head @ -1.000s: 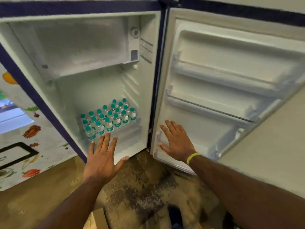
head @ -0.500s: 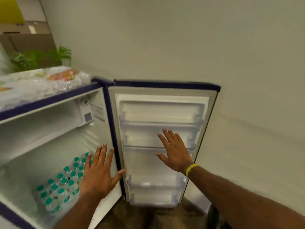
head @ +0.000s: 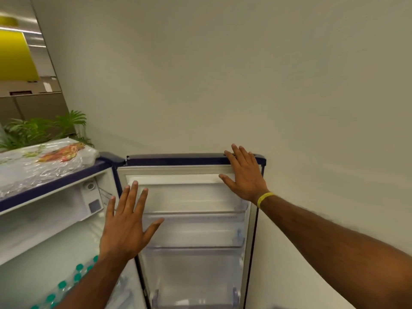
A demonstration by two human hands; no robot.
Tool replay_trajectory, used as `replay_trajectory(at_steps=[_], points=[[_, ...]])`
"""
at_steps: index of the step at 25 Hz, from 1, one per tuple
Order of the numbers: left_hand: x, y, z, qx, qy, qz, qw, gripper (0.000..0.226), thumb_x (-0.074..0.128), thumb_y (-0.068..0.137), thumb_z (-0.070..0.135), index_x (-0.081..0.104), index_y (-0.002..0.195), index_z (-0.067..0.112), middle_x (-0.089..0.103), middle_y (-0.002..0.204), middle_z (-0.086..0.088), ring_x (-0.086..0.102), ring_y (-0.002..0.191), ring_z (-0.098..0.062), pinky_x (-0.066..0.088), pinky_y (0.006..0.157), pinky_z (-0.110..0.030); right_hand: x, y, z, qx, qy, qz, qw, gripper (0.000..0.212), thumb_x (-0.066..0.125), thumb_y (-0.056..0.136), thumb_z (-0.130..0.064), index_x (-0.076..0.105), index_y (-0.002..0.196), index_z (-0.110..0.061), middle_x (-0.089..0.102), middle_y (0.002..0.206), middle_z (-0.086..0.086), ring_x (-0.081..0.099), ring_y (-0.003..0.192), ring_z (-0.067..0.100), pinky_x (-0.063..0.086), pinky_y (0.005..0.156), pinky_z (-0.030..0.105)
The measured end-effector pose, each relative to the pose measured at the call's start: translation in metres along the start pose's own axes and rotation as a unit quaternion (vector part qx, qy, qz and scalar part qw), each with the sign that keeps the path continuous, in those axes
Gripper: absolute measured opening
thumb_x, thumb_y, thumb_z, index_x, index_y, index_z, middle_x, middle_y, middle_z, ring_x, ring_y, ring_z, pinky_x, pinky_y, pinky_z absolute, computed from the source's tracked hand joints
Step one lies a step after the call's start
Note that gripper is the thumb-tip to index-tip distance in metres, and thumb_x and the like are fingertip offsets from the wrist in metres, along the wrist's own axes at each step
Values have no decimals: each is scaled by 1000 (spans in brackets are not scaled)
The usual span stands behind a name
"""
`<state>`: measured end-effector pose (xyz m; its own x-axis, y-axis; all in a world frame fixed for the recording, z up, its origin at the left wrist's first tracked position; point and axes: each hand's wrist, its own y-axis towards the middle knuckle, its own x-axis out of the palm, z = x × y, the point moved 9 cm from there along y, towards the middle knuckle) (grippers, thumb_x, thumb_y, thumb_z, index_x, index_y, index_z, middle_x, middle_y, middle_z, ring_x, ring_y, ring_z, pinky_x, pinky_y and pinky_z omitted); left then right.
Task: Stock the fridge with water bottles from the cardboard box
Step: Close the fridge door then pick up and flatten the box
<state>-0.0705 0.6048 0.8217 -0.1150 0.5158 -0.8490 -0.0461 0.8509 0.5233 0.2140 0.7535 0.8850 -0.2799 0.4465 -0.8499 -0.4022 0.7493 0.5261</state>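
A small fridge [head: 51, 188] with dark blue trim stands open at the lower left. Several water bottles [head: 66, 286] with teal caps stand on its lower shelf, partly hidden by my left arm. The open fridge door [head: 196, 230] faces me, its white racks holding nothing. My right hand [head: 244, 175] lies flat on the door's top right corner, fingers straight over the blue top edge. My left hand [head: 126, 226] hovers with fingers spread in front of the door's hinge side, holding nothing. The cardboard box is out of view.
A plain wall [head: 245, 74] rises behind and right of the door. Plastic-wrapped sheeting with a fruit print [head: 44, 161] covers the fridge top. Green plants [head: 44, 128] stand behind it at the left.
The view has risen from the fridge's inside to its top. My right hand climbed from the door's lower racks to its top corner. My left hand rose too, still holding nothing.
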Motion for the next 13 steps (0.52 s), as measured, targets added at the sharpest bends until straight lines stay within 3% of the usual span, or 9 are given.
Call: replay_trajectory(at_steps=[7, 13], points=[[-2, 14, 6, -37, 46, 0, 998, 92, 22, 87, 78, 18, 155, 17, 5, 164, -8, 5, 151, -28, -5, 120, -46, 32, 24, 49, -6, 9, -78, 997, 75, 34, 96, -63, 17, 155, -21, 7, 164, 7, 4, 151, 28, 0, 122, 46], [5, -9, 7, -69, 75, -24, 995, 92, 24, 86, 79, 22, 154, 17, 11, 163, -9, 12, 149, -31, -3, 120, -49, 36, 25, 52, -17, 8, -68, 997, 84, 18, 84, -74, 36, 147, -21, 43, 147, 6, 36, 137, 28, 16, 120, 49]])
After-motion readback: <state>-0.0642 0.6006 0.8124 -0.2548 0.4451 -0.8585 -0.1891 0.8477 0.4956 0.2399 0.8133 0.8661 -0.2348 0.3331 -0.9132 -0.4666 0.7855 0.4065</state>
